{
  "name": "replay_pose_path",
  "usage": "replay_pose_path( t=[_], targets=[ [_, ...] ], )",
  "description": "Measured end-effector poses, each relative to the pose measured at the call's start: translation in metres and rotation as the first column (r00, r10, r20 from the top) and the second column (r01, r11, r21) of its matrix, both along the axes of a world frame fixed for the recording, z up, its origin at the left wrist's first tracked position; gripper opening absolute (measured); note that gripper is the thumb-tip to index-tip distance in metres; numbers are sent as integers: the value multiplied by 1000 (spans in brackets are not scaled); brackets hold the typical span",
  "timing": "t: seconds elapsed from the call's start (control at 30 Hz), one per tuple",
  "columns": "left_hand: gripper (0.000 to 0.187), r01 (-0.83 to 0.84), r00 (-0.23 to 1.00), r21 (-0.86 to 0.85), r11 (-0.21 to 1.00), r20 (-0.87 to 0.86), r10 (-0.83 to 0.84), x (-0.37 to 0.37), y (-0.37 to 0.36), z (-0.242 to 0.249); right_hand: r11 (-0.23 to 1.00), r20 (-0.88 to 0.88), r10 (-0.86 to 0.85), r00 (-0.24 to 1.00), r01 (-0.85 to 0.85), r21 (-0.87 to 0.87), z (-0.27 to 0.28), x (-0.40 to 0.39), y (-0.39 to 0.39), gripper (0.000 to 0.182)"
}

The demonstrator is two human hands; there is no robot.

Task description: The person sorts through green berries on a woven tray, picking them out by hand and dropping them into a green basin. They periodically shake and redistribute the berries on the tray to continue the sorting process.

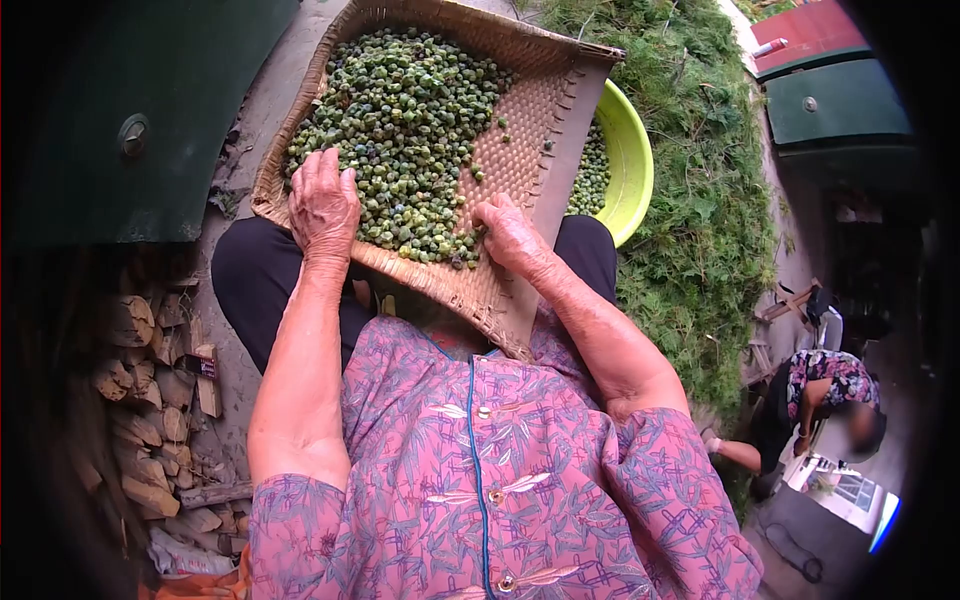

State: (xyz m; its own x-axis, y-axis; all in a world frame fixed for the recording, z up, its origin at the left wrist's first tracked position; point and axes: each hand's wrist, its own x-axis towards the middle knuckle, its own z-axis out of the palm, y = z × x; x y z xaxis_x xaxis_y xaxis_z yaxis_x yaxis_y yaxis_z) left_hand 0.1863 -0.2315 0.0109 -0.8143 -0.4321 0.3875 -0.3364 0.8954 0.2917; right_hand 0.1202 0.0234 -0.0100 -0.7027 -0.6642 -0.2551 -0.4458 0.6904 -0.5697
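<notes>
Green fruits (400, 120): heaped in the woven tray (525, 140), mostly leftward
Tray: over the dark-trousered knees (250, 275)
Left hand (322, 205): on the heap's left edge, thumb apart from fingers
Right hand (515, 235): fingers curled by the near fruits; cannot tell whether they pinch any
Yellow-green basin (634, 165): beside the tray, partly hidden, holding fruits
</notes>
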Motion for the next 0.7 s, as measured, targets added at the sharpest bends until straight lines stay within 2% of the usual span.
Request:
replay_pose_path(
  t=[0.17, 0.2, 0.23, 0.3, 0.37, 0.43, 0.53, 0.57, 0.63, 0.67, 0.7],
  targets=[
    [34, 5, 1000, 1, 1000, -1, -5, 0, -1, -2, 998, -59, -68, 996, 67, -10, -2, 8, 3, 24],
    [34, 5, 1000, 0, 1000, -1, -5, 0, -2, -3, 992, -108, -84, 991, 74, -99, -4, 8, 4, 23],
    [34, 3, 1000, 0, 1000, -3, -3, -1, -2, -4, 992, -110, -84, 990, 73, -99, -3, 2, 10, 23],
    [35, 0, 1000, -1, 1000, 5, 0, 0, -1, -2, 942, -211, -228, 951, 160, -293, 3, -16, 26, 22],
    [35, 1, 1000, 20, 1000, 20, -2, 0, -1, -1, 908, -291, -388, 875, 309, -283, 6, -43, 50, 25],
    [35, 5, 1000, 13, 1000, 18, -5, 0, -1, 0, 888, -407, -458, 790, 390, -242, 4, -70, 79, 33],
    [35, 8, 1000, 11, 1000, 18, -9, 0, 0, 0, 919, -531, -368, 763, 384, -86, -2, -101, 104, 40],
    [34, 6, 1000, 14, 1000, 17, -6, 0, 0, -1, 920, -532, -367, 763, 381, -89, -4, -109, 107, 40],
    [35, 2, 1000, 11, 1000, 20, -3, 1, -1, -3, 920, -472, -378, 797, 381, -93, 1, -119, 102, 31],
    [35, 1, 1000, 10, 1000, 20, -1, 0, -1, -3, 905, -496, -413, 764, 404, -131, -1, -122, 95, 21],
    [35, 0, 1000, 8, 1000, 20, -1, 0, -1, -3, 905, -493, -414, 765, 403, -135, -2, -125, 86, 21]
  ],
)
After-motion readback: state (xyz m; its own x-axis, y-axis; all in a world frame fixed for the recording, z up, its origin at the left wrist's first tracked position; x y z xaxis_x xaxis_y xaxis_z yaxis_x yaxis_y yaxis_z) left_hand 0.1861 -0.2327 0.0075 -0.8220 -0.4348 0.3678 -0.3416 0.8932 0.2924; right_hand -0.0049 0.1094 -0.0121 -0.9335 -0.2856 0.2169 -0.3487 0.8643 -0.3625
